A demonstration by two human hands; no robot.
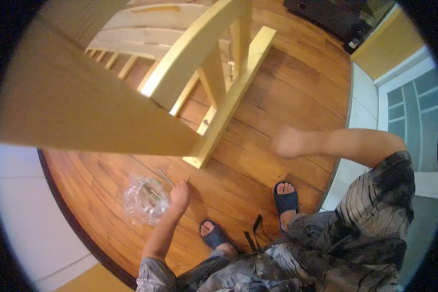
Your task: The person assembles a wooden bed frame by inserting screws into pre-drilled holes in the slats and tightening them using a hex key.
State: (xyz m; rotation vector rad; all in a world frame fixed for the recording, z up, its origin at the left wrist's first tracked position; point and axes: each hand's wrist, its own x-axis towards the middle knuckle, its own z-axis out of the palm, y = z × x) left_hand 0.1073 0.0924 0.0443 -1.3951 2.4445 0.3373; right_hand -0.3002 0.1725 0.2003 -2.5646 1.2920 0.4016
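Observation:
My left hand (180,196) is closed low over the floor, just right of a clear plastic bag (136,208). A thin metal rod (165,176) sticks out of its fingers, and a short metal tip shows on the other side of them. Inside the bag lie several long metal bolts (151,191). My right hand (288,142) is out over the floor to the right of the wooden frame (218,130), apart from it. Motion smears its fingers, so what it holds, if anything, does not show. Bolt ends (206,122) sit in the frame's long bottom rail.
A broad wooden panel (92,107) slants across the left, joined to the frame. Slats (127,66) lie behind it. My feet in dark slippers (286,199) stand near the front. A white glazed door (409,112) is at right, a dark cabinet (326,14) at the back.

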